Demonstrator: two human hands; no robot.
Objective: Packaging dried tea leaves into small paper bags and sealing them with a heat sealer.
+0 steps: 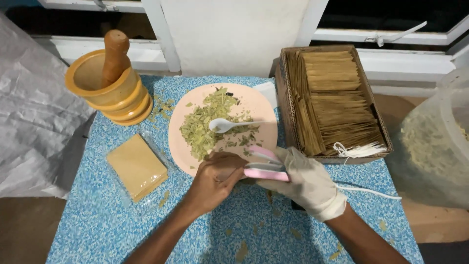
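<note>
My right hand [307, 182], in a white glove, grips a pink and white clamp-like sealing tool [264, 165] at the near edge of a pink plate [259, 103]. My bare left hand [215, 177] is closed beside it, fingertips touching the tool's left end; anything pinched between them is hidden. The plate carries a heap of crushed dry green leaves [205, 124] with a white plastic spoon [225, 125] lying on it. A white cord [366, 190] trails right from under my gloved hand.
A cardboard box [286, 93] packed with brown paper sachets with white strings stands at the right. A wooden mortar with pestle [110, 80] sits back left, a stack of tan sachets in clear wrap [137, 166] at the left, a translucent bag [435, 142] far right.
</note>
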